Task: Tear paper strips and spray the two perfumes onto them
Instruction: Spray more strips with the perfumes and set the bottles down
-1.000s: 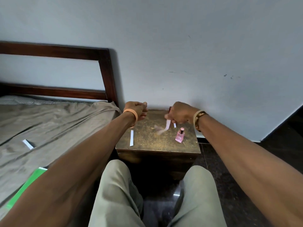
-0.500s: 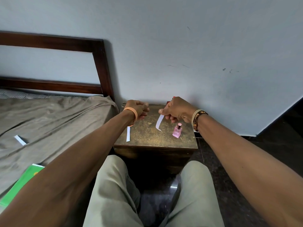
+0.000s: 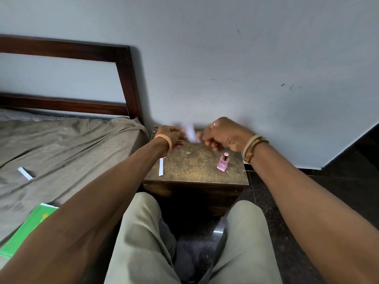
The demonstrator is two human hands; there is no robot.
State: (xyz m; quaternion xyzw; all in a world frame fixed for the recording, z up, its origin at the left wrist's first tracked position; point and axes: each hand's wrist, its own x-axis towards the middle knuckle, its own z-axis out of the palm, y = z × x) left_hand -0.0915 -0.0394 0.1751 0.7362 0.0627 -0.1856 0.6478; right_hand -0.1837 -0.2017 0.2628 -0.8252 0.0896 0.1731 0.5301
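Observation:
My right hand [image 3: 225, 136] pinches a white paper strip [image 3: 189, 132], blurred by motion, above the back of a small wooden table [image 3: 196, 171]. Just left of the strip is my left hand [image 3: 172, 138], fingers curled; whatever is inside it is hidden. A pink perfume bottle [image 3: 223, 162] stands upright on the table's right side, below my right wrist. Another paper strip [image 3: 161, 167] lies flat on the table's left edge. No second perfume bottle is visible.
A bed with a brown sheet [image 3: 71, 152] and a dark wooden headboard [image 3: 123, 83] lies to the left. On it are a loose paper strip [image 3: 25, 173] and a green book [image 3: 26, 228]. The wall stands close behind the table. My knees are at the table's front.
My right hand has swung the strip up and to the left, close to my left hand. The left hand has stayed about where it was.

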